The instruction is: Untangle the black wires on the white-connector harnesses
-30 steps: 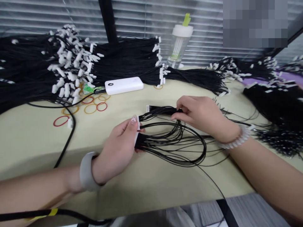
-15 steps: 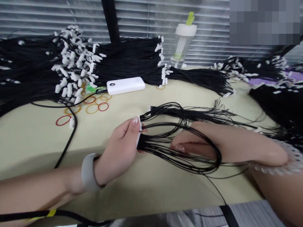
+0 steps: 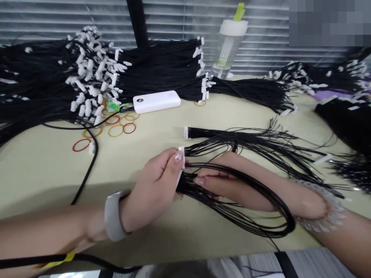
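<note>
My left hand (image 3: 159, 185) pinches a white connector (image 3: 181, 158) between thumb and fingers at the centre. Black wires (image 3: 249, 227) run from that connector and curve round in a large loop to the right. Inside the loop, my right hand (image 3: 220, 179) has its thumb and fingers closed on some of the wires, close to the connector. Behind both hands, a separate black wire bundle (image 3: 261, 141) with its own white connector (image 3: 186, 133) lies on the table, its loose ends pointing right.
Piles of black cables (image 3: 162, 69) with white plugs line the back. A white power bank (image 3: 157, 102), rubber bands (image 3: 129, 128) and a bottle (image 3: 227, 48) stand or lie before them. A thick black cord (image 3: 87, 177) crosses at left.
My right hand has moved left along the wires towards the connector. The wire loop reaches farther right and lower. My left hand sits slightly farther right in view.
</note>
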